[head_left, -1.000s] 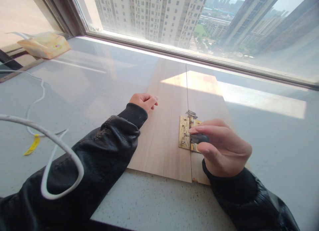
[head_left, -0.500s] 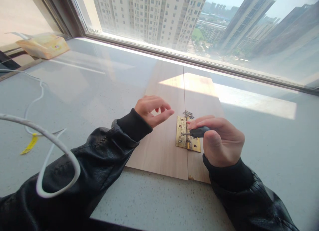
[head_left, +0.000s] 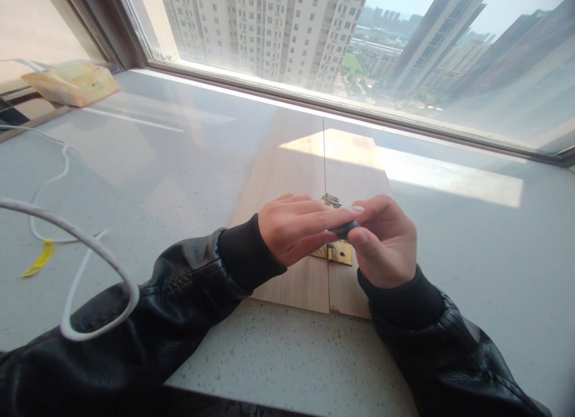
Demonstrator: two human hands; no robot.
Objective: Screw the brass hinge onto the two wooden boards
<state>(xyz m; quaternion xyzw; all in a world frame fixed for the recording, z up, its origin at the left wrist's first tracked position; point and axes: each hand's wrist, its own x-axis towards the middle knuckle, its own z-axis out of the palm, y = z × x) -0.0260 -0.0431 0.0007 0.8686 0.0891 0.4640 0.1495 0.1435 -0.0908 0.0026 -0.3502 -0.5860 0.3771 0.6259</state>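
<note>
Two wooden boards [head_left: 287, 171] lie side by side on the stone sill, joined by a brass hinge [head_left: 338, 252] that my hands mostly cover. My right hand [head_left: 386, 243] is closed on the dark handle of a small screwdriver [head_left: 345, 228] above the hinge. My left hand [head_left: 296, 228] has come across and its fingertips meet the same handle from the left. A small pile of screws [head_left: 331, 199] lies on the boards just beyond my fingers.
A white cable [head_left: 76, 249] with a yellow tag [head_left: 38, 260] loops over the sill at the left. A yellowish packet [head_left: 72, 81] sits at the far left corner. The window frame [head_left: 314, 99] runs along the back.
My left hand left the left board and moved right until it met the screwdriver handle. My right hand stayed over the hinge, gripping the tool throughout.
</note>
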